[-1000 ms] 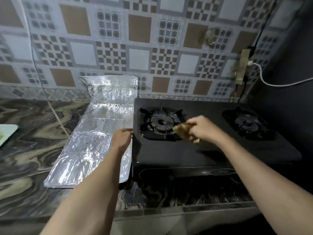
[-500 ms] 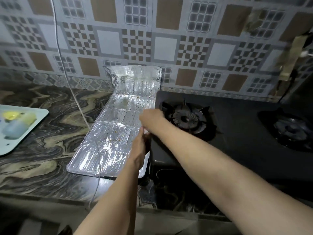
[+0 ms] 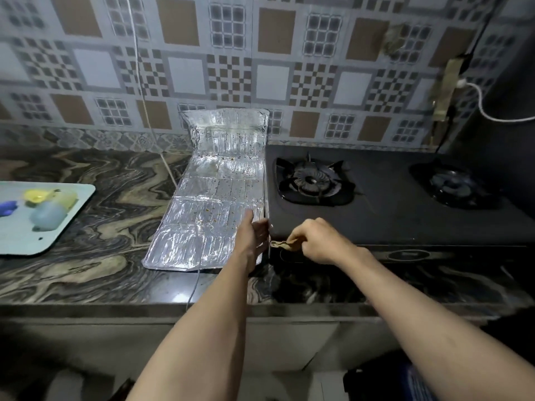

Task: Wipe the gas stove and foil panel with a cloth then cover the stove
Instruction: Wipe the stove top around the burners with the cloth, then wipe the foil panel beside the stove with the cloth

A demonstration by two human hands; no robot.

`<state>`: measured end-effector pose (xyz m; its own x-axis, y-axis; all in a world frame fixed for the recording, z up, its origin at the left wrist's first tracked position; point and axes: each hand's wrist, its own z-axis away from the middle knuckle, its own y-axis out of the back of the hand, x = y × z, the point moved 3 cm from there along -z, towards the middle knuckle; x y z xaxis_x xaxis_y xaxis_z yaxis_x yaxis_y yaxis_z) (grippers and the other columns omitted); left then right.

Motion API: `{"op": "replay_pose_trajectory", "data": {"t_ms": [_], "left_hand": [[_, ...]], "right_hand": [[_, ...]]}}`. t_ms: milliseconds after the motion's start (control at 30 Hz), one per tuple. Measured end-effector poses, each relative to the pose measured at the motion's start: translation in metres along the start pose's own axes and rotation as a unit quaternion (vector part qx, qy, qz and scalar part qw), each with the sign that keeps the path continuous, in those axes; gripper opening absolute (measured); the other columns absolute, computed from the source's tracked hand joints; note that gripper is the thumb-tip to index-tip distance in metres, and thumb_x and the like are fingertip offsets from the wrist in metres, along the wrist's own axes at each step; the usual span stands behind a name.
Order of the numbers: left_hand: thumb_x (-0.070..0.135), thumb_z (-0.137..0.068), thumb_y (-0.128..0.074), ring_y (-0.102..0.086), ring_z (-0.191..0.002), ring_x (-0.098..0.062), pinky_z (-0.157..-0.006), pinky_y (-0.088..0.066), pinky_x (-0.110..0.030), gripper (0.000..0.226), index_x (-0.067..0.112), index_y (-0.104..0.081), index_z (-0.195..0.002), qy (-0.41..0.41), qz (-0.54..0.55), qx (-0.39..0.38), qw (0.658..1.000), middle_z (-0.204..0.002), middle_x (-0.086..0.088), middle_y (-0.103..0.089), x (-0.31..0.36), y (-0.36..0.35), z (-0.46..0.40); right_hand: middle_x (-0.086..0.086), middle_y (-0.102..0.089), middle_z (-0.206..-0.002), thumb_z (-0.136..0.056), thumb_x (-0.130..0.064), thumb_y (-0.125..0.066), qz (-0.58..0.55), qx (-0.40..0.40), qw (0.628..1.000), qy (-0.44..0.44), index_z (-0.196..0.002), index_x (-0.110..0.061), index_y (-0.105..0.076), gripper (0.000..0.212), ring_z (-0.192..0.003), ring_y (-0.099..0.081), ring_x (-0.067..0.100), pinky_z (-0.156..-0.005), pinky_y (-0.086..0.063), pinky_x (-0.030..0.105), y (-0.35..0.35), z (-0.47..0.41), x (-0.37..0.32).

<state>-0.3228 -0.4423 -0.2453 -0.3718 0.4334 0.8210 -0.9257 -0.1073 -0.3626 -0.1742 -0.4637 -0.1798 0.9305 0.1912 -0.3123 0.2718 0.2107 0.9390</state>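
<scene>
A black two-burner gas stove (image 3: 399, 218) stands on the marbled counter. To its left lies a silver foil panel (image 3: 208, 215), speckled with crumbs, its far end bent up against the tiled wall. My left hand (image 3: 252, 237) rests with straight fingers on the panel's right edge beside the stove. At the stove's front left corner my right hand (image 3: 318, 241) grips a small brown cloth (image 3: 285, 245), which sticks out to the left of the fist toward my left hand.
A pale tray (image 3: 43, 244) with yellow, blue and light-blue items sits at the counter's left. A thin white cord (image 3: 162, 157) hangs down the wall and crosses the counter left of the foil. A wall socket with a white cable (image 3: 486, 111) is at the back right.
My right hand with the cloth has come from the left burner across to the foil edge and now down to the stove's front left corner. My left hand stays on the foil's right edge.
</scene>
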Motion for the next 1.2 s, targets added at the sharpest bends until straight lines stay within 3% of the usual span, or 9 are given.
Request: {"op": "replay_pose_trajectory", "data": {"t_ms": [133, 300, 433, 600, 700, 800, 900, 1033, 1200], "left_hand": [[0.058, -0.098, -0.033, -0.049, -0.126, -0.025, -0.103, -0.036, -0.037, 0.067, 0.004, -0.054, -0.132, 0.005, -0.101, 0.002, 0.995, -0.131, -0.008, -0.057, 0.006, 0.029, 0.027], [0.042, -0.101, -0.043, -0.037, -0.139, -0.025, -0.11, -0.028, -0.037, 0.057, 0.007, -0.041, -0.146, -0.021, -0.191, 0.046, 0.98, -0.15, -0.011, -0.042, 0.013, 0.074, 0.034], [0.037, -0.102, -0.044, -0.031, -0.143, -0.025, -0.113, -0.026, -0.038, 0.054, 0.007, -0.039, -0.146, -0.033, -0.206, 0.067, 0.976, -0.155, -0.009, -0.034, 0.026, 0.101, 0.014], [0.044, -0.095, -0.052, -0.024, -0.146, -0.03, -0.116, -0.025, -0.044, 0.077, 0.006, -0.017, -0.154, -0.032, -0.247, 0.141, 0.958, -0.161, -0.01, -0.017, 0.037, 0.146, -0.032], [0.05, -0.091, -0.054, -0.032, -0.141, -0.035, -0.113, -0.031, -0.042, 0.079, 0.005, -0.027, -0.15, -0.017, -0.365, 0.186, 0.912, -0.156, -0.018, -0.028, 0.039, 0.187, -0.067], [0.064, -0.084, -0.053, -0.02, -0.147, -0.031, -0.117, -0.022, -0.049, 0.09, 0.01, -0.024, -0.15, -0.005, -0.571, 0.141, 0.809, -0.16, -0.016, -0.018, 0.036, 0.216, -0.096], [0.078, -0.08, -0.045, 0.015, -0.149, -0.021, -0.117, 0.005, -0.054, 0.111, 0.013, 0.006, -0.155, 0.01, -0.706, 0.075, 0.704, -0.161, -0.001, 0.017, 0.018, 0.233, -0.109], [0.085, -0.07, -0.048, 0.028, -0.144, -0.018, -0.115, 0.015, -0.053, 0.127, 0.014, 0.018, -0.152, 0.026, -0.723, 0.054, 0.688, -0.156, 0.002, 0.031, 0.006, 0.24, -0.106], [0.083, -0.068, -0.055, 0.026, -0.146, -0.017, -0.116, 0.013, -0.054, 0.128, 0.016, 0.013, -0.154, 0.023, -0.711, 0.072, 0.699, -0.158, 0.003, 0.027, 0.009, 0.237, -0.108]], "right_hand": [[0.008, -0.068, -0.075, -0.076, 0.004, -0.048, -0.249, 0.02, 0.965, -0.08, -0.081, -0.014, -0.071, 0.029, -0.072, -0.064, 0.023, -0.062, -0.051, 0.03, 0.004, 0.015, -0.026], [0.015, -0.069, -0.083, -0.082, 0.007, -0.05, -0.678, -0.013, 0.716, -0.164, -0.086, -0.01, -0.063, 0.022, -0.07, -0.068, 0.03, -0.07, -0.056, 0.053, -0.002, 0.002, -0.058], [0.011, -0.072, -0.085, -0.087, -0.003, -0.055, -0.727, -0.049, 0.664, -0.167, -0.093, -0.009, -0.065, 0.014, -0.073, -0.071, 0.026, -0.076, -0.056, 0.051, -0.006, -0.033, -0.079], [0.011, -0.071, -0.09, -0.08, -0.001, -0.069, -0.701, -0.026, 0.692, -0.171, -0.108, -0.011, -0.064, 0.03, -0.076, -0.07, 0.026, -0.064, -0.058, 0.044, -0.019, -0.106, -0.094], [0.011, -0.069, -0.1, -0.081, 0.002, -0.065, -0.641, 0.022, 0.736, -0.214, -0.112, -0.01, -0.062, 0.034, -0.091, -0.068, 0.029, -0.071, -0.058, 0.041, -0.029, -0.167, -0.089], [0.004, -0.069, -0.103, -0.078, 0.002, -0.055, -0.499, 0.097, 0.838, -0.2, -0.111, -0.013, -0.067, 0.038, -0.098, -0.064, 0.025, -0.086, -0.054, 0.036, -0.04, -0.224, -0.08], [0.001, -0.065, -0.083, -0.089, -0.017, -0.058, -0.314, 0.134, 0.926, -0.163, -0.098, -0.018, -0.074, 0.018, -0.074, -0.059, 0.023, -0.063, -0.046, 0.027, -0.053, -0.266, -0.072], [0.008, -0.063, -0.083, -0.094, -0.011, -0.052, -0.053, 0.061, 0.992, -0.096, -0.082, -0.013, -0.068, 0.02, -0.079, -0.061, 0.028, -0.064, -0.043, 0.03, -0.081, -0.3, -0.065], [0.007, -0.072, -0.104, -0.089, -0.007, -0.053, -0.02, -0.002, 0.997, -0.078, -0.099, -0.013, -0.073, 0.023, -0.087, -0.064, 0.025, -0.074, -0.05, 0.027, -0.117, -0.288, -0.063]]}}
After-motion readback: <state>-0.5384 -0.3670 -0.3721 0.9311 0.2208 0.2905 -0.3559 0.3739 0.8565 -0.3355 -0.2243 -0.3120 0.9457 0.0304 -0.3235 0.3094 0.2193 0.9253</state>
